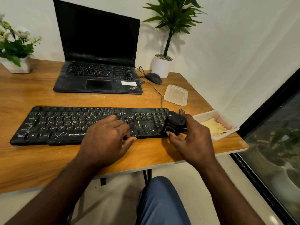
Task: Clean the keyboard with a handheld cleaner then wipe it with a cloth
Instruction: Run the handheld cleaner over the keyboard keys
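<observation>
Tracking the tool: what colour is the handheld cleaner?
The cleaner is black with a white dot on top, in the right hand; head view.

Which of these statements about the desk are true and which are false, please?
1. The right hand grips the small black handheld cleaner. True.
2. The cleaner is at the left end of the long black keyboard. False: it is at the right end.
3. The open black laptop has a lit screen. False: the screen is dark.
4. The yellow cloth lies in the clear plastic tub. True.
5. The left hand rests on the keyboard. True.
</observation>
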### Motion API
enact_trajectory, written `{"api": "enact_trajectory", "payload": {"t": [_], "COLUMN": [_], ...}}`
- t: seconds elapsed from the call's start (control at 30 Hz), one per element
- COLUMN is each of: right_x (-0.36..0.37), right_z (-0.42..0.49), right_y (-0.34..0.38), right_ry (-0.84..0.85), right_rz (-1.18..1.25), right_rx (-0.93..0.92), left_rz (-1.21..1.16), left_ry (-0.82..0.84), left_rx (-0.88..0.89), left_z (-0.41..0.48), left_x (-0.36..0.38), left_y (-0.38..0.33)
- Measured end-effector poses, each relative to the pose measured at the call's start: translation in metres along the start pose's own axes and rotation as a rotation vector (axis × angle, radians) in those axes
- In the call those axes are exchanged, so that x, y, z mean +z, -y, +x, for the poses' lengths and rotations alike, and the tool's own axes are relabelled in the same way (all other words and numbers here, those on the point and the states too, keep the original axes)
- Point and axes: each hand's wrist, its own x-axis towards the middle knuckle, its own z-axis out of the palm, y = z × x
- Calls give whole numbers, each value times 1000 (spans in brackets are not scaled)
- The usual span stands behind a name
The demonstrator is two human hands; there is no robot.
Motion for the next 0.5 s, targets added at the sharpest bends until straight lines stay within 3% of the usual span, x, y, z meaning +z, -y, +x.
{"api": "enact_trajectory", "payload": {"t": [0.2,0.5], "right_x": [-19,4], "right_z": [11,28], "right_y": [-17,-14], "right_ry": [-59,-88], "right_rz": [-121,35], "right_rx": [70,154], "left_rz": [-13,0], "left_ry": [-6,-3], "left_rx": [1,-4], "left_z": [1,1], "left_x": [1,1], "left_y": [2,1]}}
